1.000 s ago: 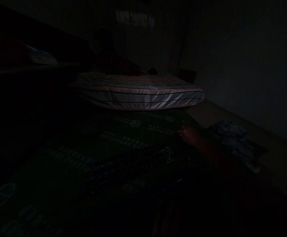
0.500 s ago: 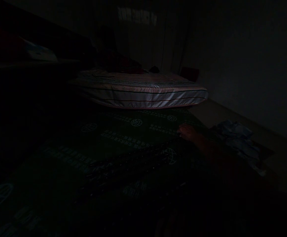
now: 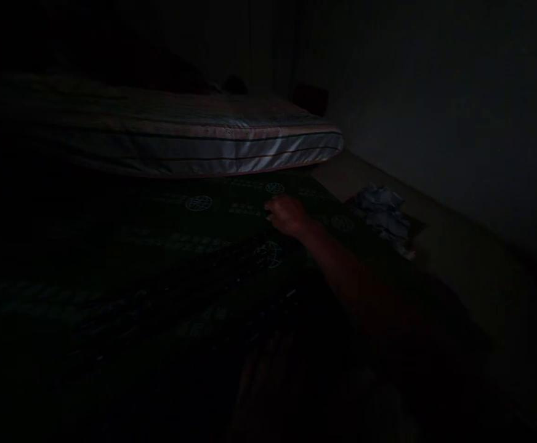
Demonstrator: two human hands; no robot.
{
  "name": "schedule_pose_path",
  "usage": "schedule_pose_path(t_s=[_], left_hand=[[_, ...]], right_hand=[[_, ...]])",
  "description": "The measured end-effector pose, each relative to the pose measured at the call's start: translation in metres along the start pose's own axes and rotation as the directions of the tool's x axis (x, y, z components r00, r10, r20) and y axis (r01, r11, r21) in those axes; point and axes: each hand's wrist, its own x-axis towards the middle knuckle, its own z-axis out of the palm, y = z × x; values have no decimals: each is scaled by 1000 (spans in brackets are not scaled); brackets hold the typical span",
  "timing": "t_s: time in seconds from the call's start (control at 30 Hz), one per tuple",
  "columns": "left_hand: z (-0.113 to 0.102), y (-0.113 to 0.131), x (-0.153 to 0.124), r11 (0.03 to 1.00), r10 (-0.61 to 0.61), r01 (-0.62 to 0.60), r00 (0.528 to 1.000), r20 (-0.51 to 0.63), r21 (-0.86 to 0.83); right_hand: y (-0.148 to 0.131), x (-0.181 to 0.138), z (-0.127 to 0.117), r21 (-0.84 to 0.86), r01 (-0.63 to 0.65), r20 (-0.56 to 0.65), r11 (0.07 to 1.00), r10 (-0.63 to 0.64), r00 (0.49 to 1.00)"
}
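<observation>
The room is very dark. My right hand (image 3: pixel 287 215) reaches forward at arm's length and rests on a dark green sheet (image 3: pixel 213 221) printed with white globe marks and text, which covers the floor. A dark patterned cloth (image 3: pixel 213 277) lies on the sheet just near my hand. The fingers are too dim to make out. My left hand does not show clearly; only a faint shape sits at the bottom edge.
A striped mattress (image 3: pixel 231 144) lies on the floor beyond the sheet. A crumpled pale cloth or paper pile (image 3: pixel 383 212) sits to the right of my arm, near a plain wall (image 3: pixel 457 111).
The view has swung right and down, so the mattress now sits higher and further left. My right hand stays stretched out on the green sheet.
</observation>
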Motion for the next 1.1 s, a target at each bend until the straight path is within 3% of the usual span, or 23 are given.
schedule_pose_path(t_s=[0.1, 0.23, 0.33, 0.43, 0.57, 0.7, 0.9, 1.1], left_hand=[[2, -1, 6, 1000, -6, 7, 1000, 17, -21], [2, 1, 10, 1000, -21, 21, 1000, 20, -11], [2, 2, 11, 1000, -30, 29, 999, 15, 8], [3, 1, 12, 999, -39, 39, 999, 6, 26], [5, 1, 12, 999, -29, 29, 1000, -5, 41], [5, 1, 11, 998, 19, -19, 1000, -14, 57], [14, -8, 11, 993, 65, -62, 997, -30, 100], [13, -4, 15, 990, 43, -40, 999, -22, 133]], right_hand=[[-34, -41, -5, 133, 79, -138, 988, -61, 989], [-80, -120, -7, 313, 173, -228, 934, -103, 968], [-101, -173, 1, 388, 150, -243, 910, -57, 968], [-108, -207, 13, 412, 90, -232, 907, 9, 973], [-106, -228, 24, 501, 42, -254, 865, 100, 962], [-104, -239, 34, 606, -3, -317, 795, 246, 916], [-108, -243, 54, 794, -47, -297, 606, 455, 839], [-105, -240, 57, 808, -87, -255, 583, 479, 840]])
